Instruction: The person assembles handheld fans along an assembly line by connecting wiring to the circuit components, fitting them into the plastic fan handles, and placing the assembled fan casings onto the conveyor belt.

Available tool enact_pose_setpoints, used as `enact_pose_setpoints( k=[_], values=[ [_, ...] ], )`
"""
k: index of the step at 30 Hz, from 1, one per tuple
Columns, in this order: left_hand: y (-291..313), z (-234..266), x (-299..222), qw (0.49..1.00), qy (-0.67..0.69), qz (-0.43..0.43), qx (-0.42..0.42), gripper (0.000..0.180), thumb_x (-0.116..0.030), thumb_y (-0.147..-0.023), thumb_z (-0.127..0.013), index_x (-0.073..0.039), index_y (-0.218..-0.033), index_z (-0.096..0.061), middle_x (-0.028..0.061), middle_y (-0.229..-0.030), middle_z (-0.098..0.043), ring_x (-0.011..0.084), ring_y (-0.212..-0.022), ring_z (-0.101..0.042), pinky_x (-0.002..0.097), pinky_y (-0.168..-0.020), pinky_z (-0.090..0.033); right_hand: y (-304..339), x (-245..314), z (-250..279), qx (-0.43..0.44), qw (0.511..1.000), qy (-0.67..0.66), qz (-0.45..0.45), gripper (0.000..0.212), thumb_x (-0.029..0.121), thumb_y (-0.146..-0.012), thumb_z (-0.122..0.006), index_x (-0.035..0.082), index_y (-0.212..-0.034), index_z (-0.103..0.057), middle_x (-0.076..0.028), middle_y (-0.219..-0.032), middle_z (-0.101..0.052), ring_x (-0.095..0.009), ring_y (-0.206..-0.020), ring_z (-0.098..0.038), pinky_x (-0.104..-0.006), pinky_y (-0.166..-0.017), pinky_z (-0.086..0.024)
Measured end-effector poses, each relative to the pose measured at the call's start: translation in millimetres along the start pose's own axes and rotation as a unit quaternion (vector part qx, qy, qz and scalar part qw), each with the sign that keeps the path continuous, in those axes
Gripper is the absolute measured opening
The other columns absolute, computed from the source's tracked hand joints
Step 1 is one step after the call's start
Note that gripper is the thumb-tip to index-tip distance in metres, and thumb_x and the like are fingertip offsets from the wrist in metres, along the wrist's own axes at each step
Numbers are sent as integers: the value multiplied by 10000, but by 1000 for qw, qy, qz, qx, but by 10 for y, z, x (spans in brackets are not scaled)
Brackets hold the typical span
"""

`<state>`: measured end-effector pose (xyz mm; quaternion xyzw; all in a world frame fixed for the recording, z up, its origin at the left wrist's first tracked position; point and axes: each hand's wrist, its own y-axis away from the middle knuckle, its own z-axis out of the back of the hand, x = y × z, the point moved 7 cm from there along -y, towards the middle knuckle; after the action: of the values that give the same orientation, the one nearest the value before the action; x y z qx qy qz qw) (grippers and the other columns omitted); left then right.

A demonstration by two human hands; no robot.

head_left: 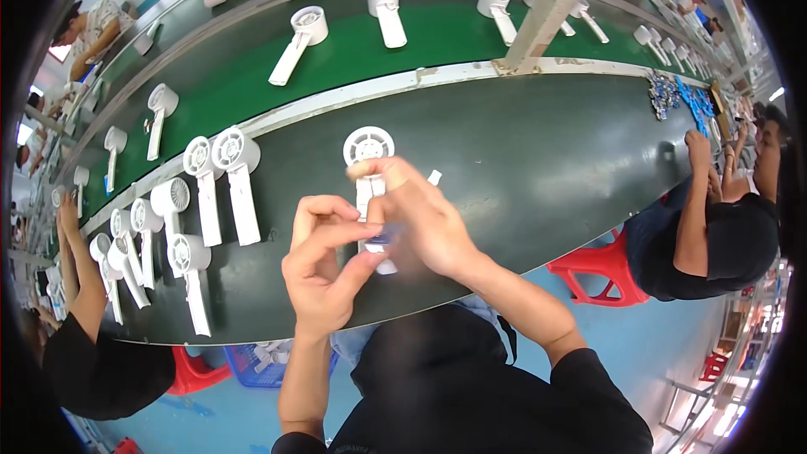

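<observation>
My left hand (321,265) is closed, its thumb and fingertips pinching a small dark-blue and white piece (380,240) whose kind I cannot make out. Blurred by motion, my right hand (427,225) is close beside it, fingers apart; one fingertip points down by the piece, and I cannot tell if it touches. Beneath both hands a white handheld fan (368,145) lies on the dark table, its round head pointing away from me. The hands cover most of its handle. A small white part (435,177) shows just past my right hand.
Several white handheld fans (237,150) stand or lie at the left. Beyond a pale rail (420,77), more fans (387,15) lie on a green belt (445,34). A metal post (551,13) rises there. Blue and silver small parts (693,101) are at far right, near a seated person (714,235).
</observation>
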<state>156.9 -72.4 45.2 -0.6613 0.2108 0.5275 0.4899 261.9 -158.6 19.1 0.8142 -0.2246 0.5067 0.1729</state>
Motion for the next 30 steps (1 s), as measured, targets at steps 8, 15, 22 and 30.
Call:
enact_pose_setpoints(
  k=[8,15,22,30],
  values=[
    [-23,385,168,977,120,162,-65,194,-63,-961,-560,-18,-1148,-531,160,-990,-651,227,-883,-651,304,-768,-495,-123,111,490,-99,970,216,42,231,204,-1046,-503,47,-1186,-598,2,-784,-599,-59,-698,-510,-215,-644,-414],
    [-71,-45,264,935,-350,6,47,180,-76,-831,-751,-28,-977,-658,92,-777,-623,187,-557,-529,308,-522,-433,-97,-2,435,-35,938,342,50,151,69,-980,-578,8,-1104,-639,-18,-852,-624,-65,-708,-545,-234,-629,-443],
    [-106,117,475,964,-206,169,-19,48,-43,-887,-667,-1,-871,-651,23,-661,-570,101,-520,-485,265,-487,-366,-65,28,150,4,811,519,269,186,43,-822,-726,101,-995,-689,-16,-1130,-649,-115,-512,-537,-274,-491,-465],
    [-35,183,638,953,24,301,-32,70,-63,-939,-654,4,-951,-666,-76,-694,-531,-28,-574,-406,177,-487,-283,-26,-7,34,-13,731,594,336,187,77,-800,-748,110,-972,-681,-10,-1063,-648,-183,-620,-654,-314,-507,-519]
  ],
)
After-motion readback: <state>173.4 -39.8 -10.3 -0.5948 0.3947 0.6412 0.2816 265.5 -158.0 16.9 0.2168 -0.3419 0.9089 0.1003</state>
